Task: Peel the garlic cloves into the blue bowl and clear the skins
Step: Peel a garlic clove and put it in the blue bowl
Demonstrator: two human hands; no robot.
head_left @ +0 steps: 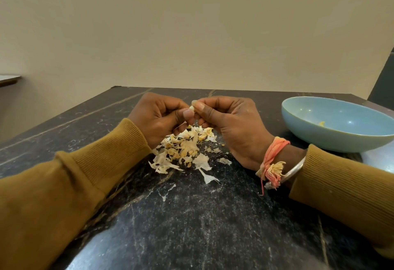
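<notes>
A small pale garlic clove (192, 107) is pinched between the fingertips of both hands, above the middle of the dark stone table (191, 216). My left hand (158, 116) holds it from the left with curled fingers. My right hand (230, 124) pinches it from the right with thumb and forefinger. Most of the clove is hidden by the fingers. Under the hands lies a heap of white and yellowish garlic skins (185, 152). The blue bowl (336, 139) stands at the right, with a small yellowish piece (321, 123) inside.
A bare wall rises behind the table's far edge. A pale ledge (9, 78) shows at the far left. Loose skin flakes (210, 177) lie nearer to me than the heap. A grey surface (377, 158) lies under the bowl at the right edge.
</notes>
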